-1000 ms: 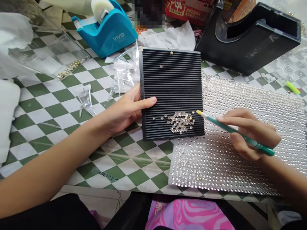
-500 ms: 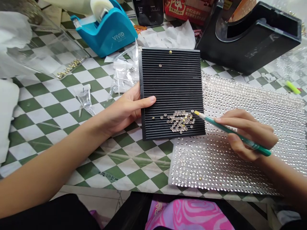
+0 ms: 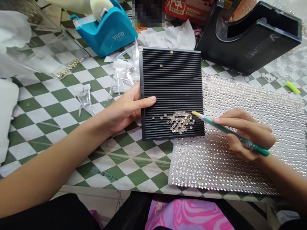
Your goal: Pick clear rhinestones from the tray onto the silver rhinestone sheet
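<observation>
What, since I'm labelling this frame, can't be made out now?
In the head view:
Left hand: some fingers hidden behind the grooved black board.
Green pen: whether its tip touches the stones is too small to tell.
Dark object: pixelated and cut off by the top edge.
Rhinestone sheet: partly hidden by board and right hand.

The tablecloth is checked green and white, the board black with fine stripes, the pen green, tipped yellow, the far-left tape dispenser blue.
</observation>
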### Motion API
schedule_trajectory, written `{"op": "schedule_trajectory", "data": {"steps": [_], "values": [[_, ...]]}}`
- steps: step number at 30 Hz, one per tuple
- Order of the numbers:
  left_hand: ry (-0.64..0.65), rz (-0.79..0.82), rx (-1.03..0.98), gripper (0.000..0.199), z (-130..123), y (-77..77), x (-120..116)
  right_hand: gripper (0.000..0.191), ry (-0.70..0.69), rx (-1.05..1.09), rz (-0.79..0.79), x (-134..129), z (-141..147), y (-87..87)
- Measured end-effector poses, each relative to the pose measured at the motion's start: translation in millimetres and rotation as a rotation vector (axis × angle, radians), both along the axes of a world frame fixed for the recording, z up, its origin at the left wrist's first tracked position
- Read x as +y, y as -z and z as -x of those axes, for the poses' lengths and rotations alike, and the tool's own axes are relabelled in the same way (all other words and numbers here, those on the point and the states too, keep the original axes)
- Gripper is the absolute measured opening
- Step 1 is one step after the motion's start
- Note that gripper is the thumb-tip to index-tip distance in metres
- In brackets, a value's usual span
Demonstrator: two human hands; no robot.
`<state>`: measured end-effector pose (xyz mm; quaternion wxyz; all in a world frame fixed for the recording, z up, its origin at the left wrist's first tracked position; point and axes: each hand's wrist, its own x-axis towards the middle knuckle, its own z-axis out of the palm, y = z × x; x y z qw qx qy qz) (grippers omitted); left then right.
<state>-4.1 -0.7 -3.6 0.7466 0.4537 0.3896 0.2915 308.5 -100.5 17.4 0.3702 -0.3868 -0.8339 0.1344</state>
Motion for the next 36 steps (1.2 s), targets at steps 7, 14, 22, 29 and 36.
{"op": "schedule_trajectory", "data": {"steps": [7,14,22,29,36], "values": [[-0.011,0.013,-0.016,0.061,-0.4,-0.5,-0.2,0.060,0.001,-0.022,-0.002,0.6,2.2,-0.7],[0.017,0.008,-0.032,0.056,1.3,1.8,0.2,0.061,-0.009,-0.010,-0.005,1.1,3.1,0.4],[0.020,0.012,-0.035,0.069,-0.9,-0.7,0.3,0.060,-0.005,-0.013,-0.023,0.9,1.6,-1.2],[0.000,0.020,-0.001,0.066,-1.1,-2.5,-0.4,0.060,-0.001,-0.008,-0.006,0.0,0.1,0.2],[0.024,0.005,-0.034,0.070,-0.5,0.9,0.6,0.057,0.030,0.021,-0.003,-1.1,1.3,-1.2]]}}
